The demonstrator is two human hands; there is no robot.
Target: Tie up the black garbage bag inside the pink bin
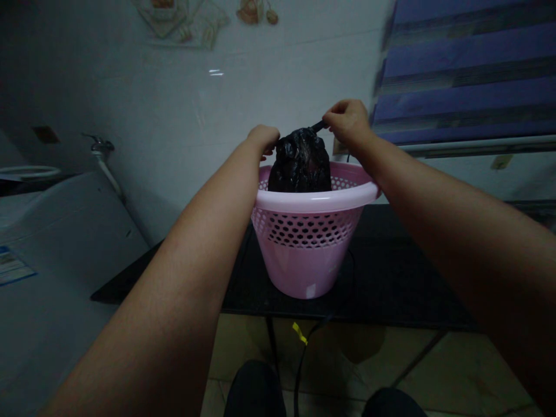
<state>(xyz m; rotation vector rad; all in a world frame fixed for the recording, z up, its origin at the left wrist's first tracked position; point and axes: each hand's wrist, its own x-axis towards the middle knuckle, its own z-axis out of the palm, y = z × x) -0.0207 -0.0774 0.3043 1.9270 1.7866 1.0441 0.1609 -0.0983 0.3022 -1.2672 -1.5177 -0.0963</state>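
A black plastic bag (300,162) bulges up out of a pink plastic basket (304,260) with a perforated band below its rim. My right hand (347,121) pinches a twisted end of the bag and draws it up to the right. At the bag's upper left side is my left hand (264,140), fingers curled against the plastic; its fingertips are partly hidden. The basket stands upright, and its rim hides the lower part of the bag.
The basket rests on a black table (391,266) against a tiled wall (195,104). A black cable with a yellow tag (299,333) hangs over the front edge. A washing machine (65,243) stands left, near a tap (99,143). A purple striped blind (469,69) hangs right.
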